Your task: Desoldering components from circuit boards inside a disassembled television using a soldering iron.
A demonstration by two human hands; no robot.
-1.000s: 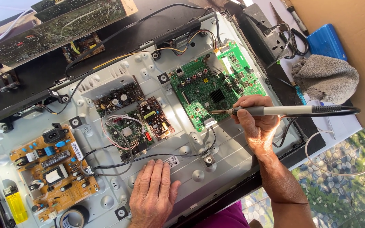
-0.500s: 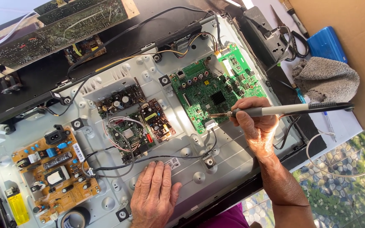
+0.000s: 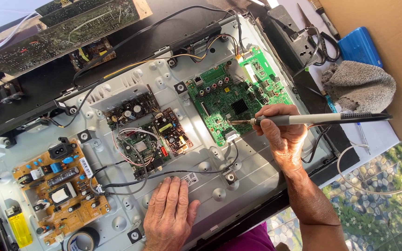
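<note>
The right hand (image 3: 282, 135) is closed around a grey soldering iron (image 3: 303, 120), held level, its tip touching the lower left part of the green main circuit board (image 3: 238, 100) just left of the fingers. The left hand (image 3: 169, 216) lies flat and open, holding nothing, on the grey metal back panel (image 3: 252, 179), well below the board and beside black wires (image 3: 131, 179).

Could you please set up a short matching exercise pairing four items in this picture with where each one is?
Things:
1. soldering iron
2. left hand
3. grey cloth
4. tape roll

Places:
A. flat on the metal panel
B. bottom edge, below the brown board
C. in the right hand, tip on the green board
D. beside the blue case

Pairs: 1-C, 2-A, 3-D, 4-B
</note>
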